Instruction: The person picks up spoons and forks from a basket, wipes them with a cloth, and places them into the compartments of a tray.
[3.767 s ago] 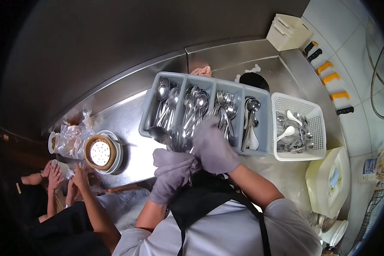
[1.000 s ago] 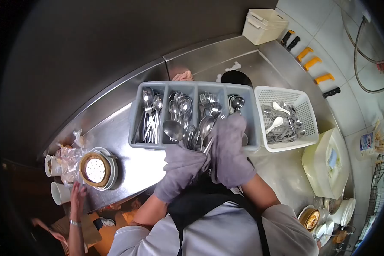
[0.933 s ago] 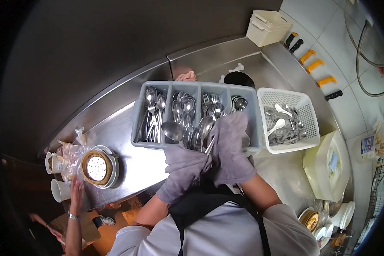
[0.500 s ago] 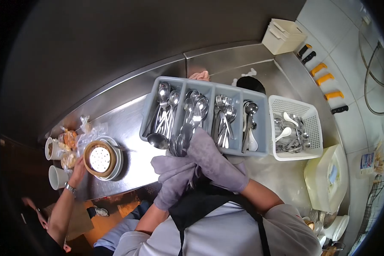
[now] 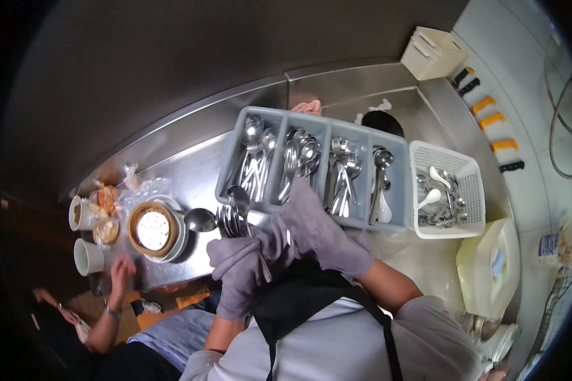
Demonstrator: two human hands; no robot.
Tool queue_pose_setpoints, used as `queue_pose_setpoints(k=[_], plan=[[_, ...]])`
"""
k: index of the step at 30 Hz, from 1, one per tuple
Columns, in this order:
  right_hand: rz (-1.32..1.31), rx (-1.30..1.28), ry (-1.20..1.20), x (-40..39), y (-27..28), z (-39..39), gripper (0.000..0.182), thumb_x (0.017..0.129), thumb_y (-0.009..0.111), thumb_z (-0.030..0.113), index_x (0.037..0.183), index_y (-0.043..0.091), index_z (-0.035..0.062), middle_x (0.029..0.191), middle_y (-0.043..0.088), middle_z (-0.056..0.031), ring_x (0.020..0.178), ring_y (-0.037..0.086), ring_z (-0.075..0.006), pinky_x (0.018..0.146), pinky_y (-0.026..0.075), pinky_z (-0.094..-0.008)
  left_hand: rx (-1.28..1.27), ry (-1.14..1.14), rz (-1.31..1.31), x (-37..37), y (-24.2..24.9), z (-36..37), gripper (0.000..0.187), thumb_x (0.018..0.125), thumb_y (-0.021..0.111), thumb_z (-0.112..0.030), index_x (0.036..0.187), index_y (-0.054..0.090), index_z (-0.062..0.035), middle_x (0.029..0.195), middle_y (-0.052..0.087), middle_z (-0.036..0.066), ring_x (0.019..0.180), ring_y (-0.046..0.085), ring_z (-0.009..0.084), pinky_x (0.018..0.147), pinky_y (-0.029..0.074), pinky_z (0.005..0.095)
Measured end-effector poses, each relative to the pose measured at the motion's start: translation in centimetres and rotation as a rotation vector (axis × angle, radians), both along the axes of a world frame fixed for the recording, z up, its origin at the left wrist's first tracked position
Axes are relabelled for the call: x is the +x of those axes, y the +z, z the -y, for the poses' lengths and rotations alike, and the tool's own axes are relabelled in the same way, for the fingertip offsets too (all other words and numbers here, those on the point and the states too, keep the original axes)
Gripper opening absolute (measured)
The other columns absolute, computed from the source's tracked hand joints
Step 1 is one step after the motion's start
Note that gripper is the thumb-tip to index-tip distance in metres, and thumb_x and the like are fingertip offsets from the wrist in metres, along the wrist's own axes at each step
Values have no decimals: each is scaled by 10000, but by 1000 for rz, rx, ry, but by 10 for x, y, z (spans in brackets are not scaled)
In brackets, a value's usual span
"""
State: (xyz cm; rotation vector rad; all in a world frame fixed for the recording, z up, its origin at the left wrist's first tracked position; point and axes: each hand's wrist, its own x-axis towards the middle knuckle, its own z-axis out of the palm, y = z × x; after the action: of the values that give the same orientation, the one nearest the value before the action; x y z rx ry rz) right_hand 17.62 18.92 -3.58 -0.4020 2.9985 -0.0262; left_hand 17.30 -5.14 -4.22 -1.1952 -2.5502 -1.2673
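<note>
A purplish-grey cloth wraps both of my hands. My left hand (image 5: 236,279) grips a bundle of spoons and forks (image 5: 232,220) through the cloth, their heads pointing up and left, near a large ladle-like spoon (image 5: 200,220). My right hand (image 5: 324,235), under the cloth, is at the front edge of the grey cutlery tray (image 5: 324,131); its fingers are hidden. The tray has several compartments with spoons, forks and other metal cutlery, and a white spoon (image 5: 384,208) lies in the right one.
Right of the tray is a white basket (image 5: 476,190) of cutlery, with a pale yellow container (image 5: 489,267) below. Knives hang along the right wall. A bamboo steamer (image 5: 132,230), bowls and bagged food are at the left, near a co-worker's hand (image 5: 121,273).
My left hand has moved left and down with the bundle, away from the tray. The co-worker's hand has come off the steamer. The view has shifted slightly.
</note>
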Motion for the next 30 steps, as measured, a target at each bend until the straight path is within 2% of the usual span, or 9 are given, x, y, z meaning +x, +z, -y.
queue_pose_setpoints(k=[3,8,15,16,19,20,22,26,30], plan=[[-283,345,-21,32,39,-1,46,790,689,199,765,671,165,644,530,28,679,559,-218,653,403,-421,-84,83,348,-8,9,-16,198,910,652,32,1095,713,0,1101,703,143,1011,699,204,840,581,287],[-377,-321,-82,70,43,-43,73,783,658,179,831,676,126,779,581,-29,808,588,-239,749,453,-409,-170,-91,534,-13,28,-52,256,911,635,4,1160,692,13,1172,690,163,1099,686,231,916,571,291],[-254,-375,-642,83,-24,-65,305,893,591,134,1179,590,27,1128,629,-145,1099,585,-263,1001,453,-446,-143,-507,-127,-17,46,-95,163,870,589,64,752,623,-43,698,596,30,655,639,170,576,495,276],[-15,-1012,-825,82,-9,-72,291,916,576,129,1180,581,9,1131,625,-156,1091,593,-262,986,468,-436,-39,-464,26,-16,23,-100,163,856,603,75,737,611,-36,702,594,28,656,628,136,579,478,240],[-396,-537,-521,73,42,-46,258,948,630,94,1175,562,-7,1153,597,-140,1037,614,-226,909,508,-355,111,-514,716,-12,42,-113,165,852,639,73,731,618,-37,709,614,22,632,612,100,555,472,234],[-382,-1174,-662,76,50,-38,224,964,597,104,1158,570,-5,1117,601,-119,977,607,-218,884,510,-358,76,-481,1236,-18,3,-116,121,875,658,48,780,650,-27,739,653,42,633,616,79,529,474,243],[-404,-1733,-818,77,49,-37,136,998,559,152,1074,596,46,968,583,-68,839,583,-176,759,501,-327,-52,-270,1060,-3,64,-136,88,876,711,-18,830,638,-5,719,666,42,652,662,118,561,529,273],[-314,68,-916,77,16,-42,96,985,552,157,970,600,76,872,554,-39,778,556,-137,635,459,-278,40,-359,163,-3,24,-118,79,881,707,17,950,682,-10,851,709,79,770,708,180,664,576,303],[-202,321,-416,53,15,-28,203,916,584,111,1078,629,-3,1084,581,-118,998,582,-266,774,508,-384,130,-469,32,-16,2,-99,140,905,664,41,1027,699,-17,952,717,98,880,716,219,750,589,309]])
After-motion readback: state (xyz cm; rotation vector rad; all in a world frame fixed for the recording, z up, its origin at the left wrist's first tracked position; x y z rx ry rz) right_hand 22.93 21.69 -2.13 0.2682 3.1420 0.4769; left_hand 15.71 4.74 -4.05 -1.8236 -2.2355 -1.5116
